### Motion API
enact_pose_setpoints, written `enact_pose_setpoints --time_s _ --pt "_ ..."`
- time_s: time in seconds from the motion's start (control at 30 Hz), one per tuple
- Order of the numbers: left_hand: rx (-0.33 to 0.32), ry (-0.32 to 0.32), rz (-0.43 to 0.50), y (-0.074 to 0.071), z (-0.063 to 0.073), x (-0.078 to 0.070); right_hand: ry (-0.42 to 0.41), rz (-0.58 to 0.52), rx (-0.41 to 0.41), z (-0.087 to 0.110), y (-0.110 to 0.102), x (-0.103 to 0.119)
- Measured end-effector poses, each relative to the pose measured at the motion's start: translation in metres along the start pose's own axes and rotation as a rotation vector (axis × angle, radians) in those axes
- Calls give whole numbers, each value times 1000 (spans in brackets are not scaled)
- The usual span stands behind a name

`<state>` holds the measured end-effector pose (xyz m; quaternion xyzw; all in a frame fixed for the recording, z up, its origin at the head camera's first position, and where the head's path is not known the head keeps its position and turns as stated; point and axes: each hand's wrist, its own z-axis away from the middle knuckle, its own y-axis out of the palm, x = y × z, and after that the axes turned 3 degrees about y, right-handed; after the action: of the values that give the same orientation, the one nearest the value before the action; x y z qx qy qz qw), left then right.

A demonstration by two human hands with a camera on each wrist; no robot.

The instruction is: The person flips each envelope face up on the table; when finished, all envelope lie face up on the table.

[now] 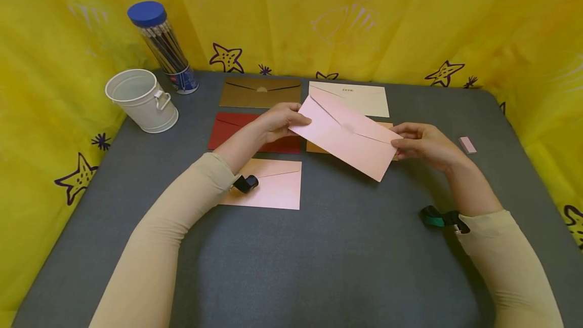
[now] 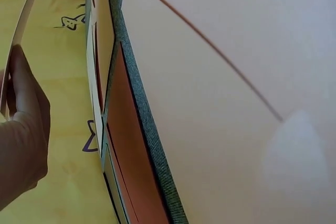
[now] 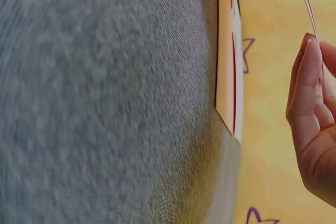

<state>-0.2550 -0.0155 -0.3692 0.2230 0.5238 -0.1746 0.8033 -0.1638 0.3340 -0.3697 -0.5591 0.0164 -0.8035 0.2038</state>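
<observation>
A pink envelope (image 1: 346, 138) is held tilted above the table, flap side up, between both hands. My left hand (image 1: 283, 121) pinches its left end, thumb on top. At the right end my right hand (image 1: 421, 143) pinches the edge between thumb and fingers. Under the raised envelope lies an orange envelope (image 1: 319, 149), mostly covered. A cream envelope (image 1: 364, 100) lies behind it, partly hidden. Beneath the left hand and forearm are a red envelope (image 1: 223, 133) and a light pink envelope (image 1: 278, 189). The right wrist view shows the right hand (image 3: 315, 124) gripping the thin edge.
A brown-gold envelope (image 1: 246, 96) lies at the back of the grey table (image 1: 291, 267). At the back left stand a white metal bucket (image 1: 146, 103) and a blue-lidded tube of pencils (image 1: 166, 49). A small pink block (image 1: 467, 145) lies at right. Yellow cloth (image 1: 291, 19) hangs around.
</observation>
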Motion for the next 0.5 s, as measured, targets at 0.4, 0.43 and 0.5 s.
enact_pose_setpoints --time_s 0.4,0.43,0.5 --pt "181 -48 -243 -3 9 2 -35 88 58 11 -19 -6" --pt "182 -46 -251 -3 9 2 -35 103 66 11 -20 -6" --pt "182 -43 -255 -3 8 2 -38 133 90 12 -21 -8"
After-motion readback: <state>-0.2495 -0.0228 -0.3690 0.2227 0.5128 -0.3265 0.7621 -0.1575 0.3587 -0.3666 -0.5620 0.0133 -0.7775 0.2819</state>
